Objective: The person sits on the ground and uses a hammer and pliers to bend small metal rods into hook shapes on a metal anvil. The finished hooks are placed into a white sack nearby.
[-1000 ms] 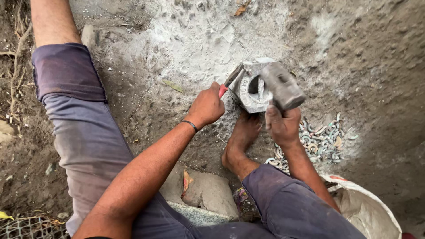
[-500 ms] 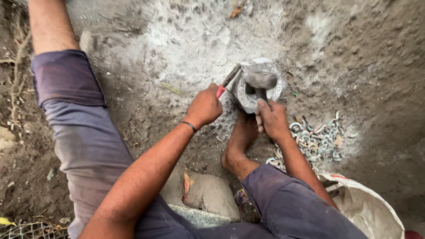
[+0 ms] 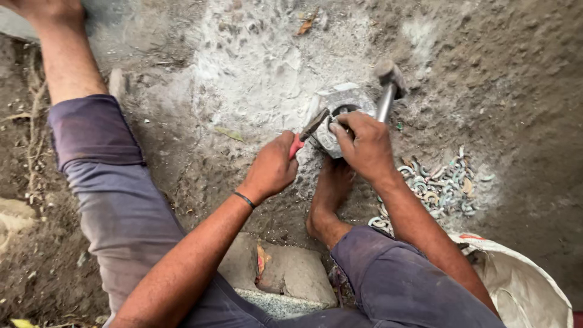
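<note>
**Hammer and pliers applied to a grey block on the ground**

The left hand [image 3: 273, 167] is closed around red-handled pliers [image 3: 308, 132], whose tip meets the grey metal block [image 3: 333, 115] just ahead of both hands. The right hand [image 3: 363, 146] grips the hammer [image 3: 388, 88] by its handle; the head sits just beyond the block. A bare foot [image 3: 331, 188] lies directly below the hands. A pile of small curved pieces [image 3: 440, 188] lies to the right of the right wrist, near a white sack [image 3: 522, 285].

1 hammer [image 3: 388, 82], 1 pliers [image 3: 308, 132], 1 sack [image 3: 525, 282]
</note>
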